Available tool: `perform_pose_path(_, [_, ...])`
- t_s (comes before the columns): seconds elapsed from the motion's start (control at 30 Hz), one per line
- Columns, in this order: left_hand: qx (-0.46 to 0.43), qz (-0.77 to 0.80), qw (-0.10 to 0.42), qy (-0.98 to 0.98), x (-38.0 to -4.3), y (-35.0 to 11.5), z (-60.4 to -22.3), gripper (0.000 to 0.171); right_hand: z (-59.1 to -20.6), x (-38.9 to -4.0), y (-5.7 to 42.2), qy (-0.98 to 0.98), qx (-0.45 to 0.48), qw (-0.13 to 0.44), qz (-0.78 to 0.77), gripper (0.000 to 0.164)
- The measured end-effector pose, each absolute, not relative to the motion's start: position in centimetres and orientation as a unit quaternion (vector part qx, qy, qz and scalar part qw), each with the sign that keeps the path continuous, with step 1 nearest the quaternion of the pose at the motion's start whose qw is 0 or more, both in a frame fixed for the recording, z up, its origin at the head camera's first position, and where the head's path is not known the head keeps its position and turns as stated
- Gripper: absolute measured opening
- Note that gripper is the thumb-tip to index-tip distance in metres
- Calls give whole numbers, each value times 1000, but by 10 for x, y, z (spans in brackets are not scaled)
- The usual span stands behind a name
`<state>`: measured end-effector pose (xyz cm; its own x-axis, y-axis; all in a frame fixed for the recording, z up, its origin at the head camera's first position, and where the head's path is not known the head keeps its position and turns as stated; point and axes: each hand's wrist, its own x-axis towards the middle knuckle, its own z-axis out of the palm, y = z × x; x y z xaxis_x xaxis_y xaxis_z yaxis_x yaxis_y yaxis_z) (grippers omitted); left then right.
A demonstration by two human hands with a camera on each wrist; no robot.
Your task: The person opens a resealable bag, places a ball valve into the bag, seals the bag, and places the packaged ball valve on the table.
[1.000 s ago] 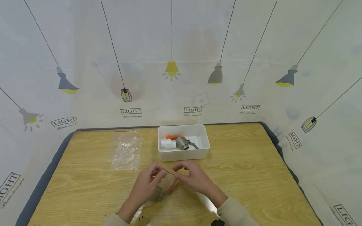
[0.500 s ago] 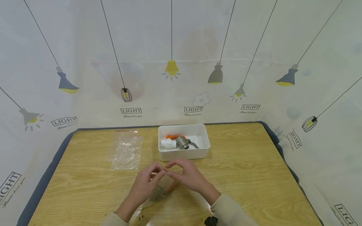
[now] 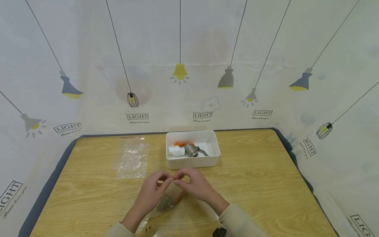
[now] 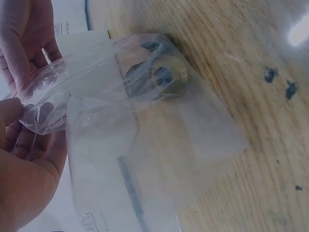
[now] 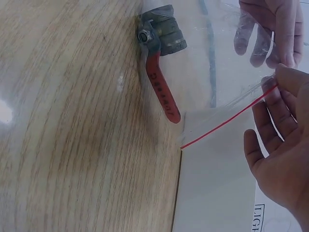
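Observation:
Both hands pinch the top edge of a clear zip bag (image 4: 106,116), which has a red seal line in the right wrist view. Inside it lies a brass ball valve (image 5: 166,36) with a red lever handle (image 5: 161,89). My left hand (image 3: 154,190) grips the seal with thumb and forefinger. My right hand (image 3: 193,186) pinches the same edge, its fingertips right beside the left ones. In the head view the bag hangs below the hands, low over the table, the valve at its bottom.
Behind the hands stands a white bin (image 3: 192,162) holding a white fitting (image 3: 176,151), a grey metal fitting (image 3: 190,150) and an orange piece (image 3: 180,144). Flat clear bags (image 3: 133,159) lie at the left on the wooden table (image 3: 260,171). Small dark bits (image 4: 290,90) are on its surface.
My right hand has slid left along the red seal until its fingertips meet the left hand's, and its thumb and forefinger have closed on the edge. The left hand has hardly moved.

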<state>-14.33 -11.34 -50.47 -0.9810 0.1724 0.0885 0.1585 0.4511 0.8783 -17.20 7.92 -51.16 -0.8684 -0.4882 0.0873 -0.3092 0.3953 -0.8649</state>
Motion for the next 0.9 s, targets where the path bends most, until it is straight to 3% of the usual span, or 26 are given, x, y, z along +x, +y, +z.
perform_pose_path(0.27, [103,511,-25,853,-143,-112,-509,12,-512,-172,78,830,-242,91,-494,11])
perform_pose_path(0.57, [97,493,-19,865,-143,-111,-509,7,-516,-172,74,827,-255,65,-498,8])
perform_pose_path(0.9, [125,446,-60,884,-142,-108,-513,9,-520,-171,71,827,-254,43,-500,7])
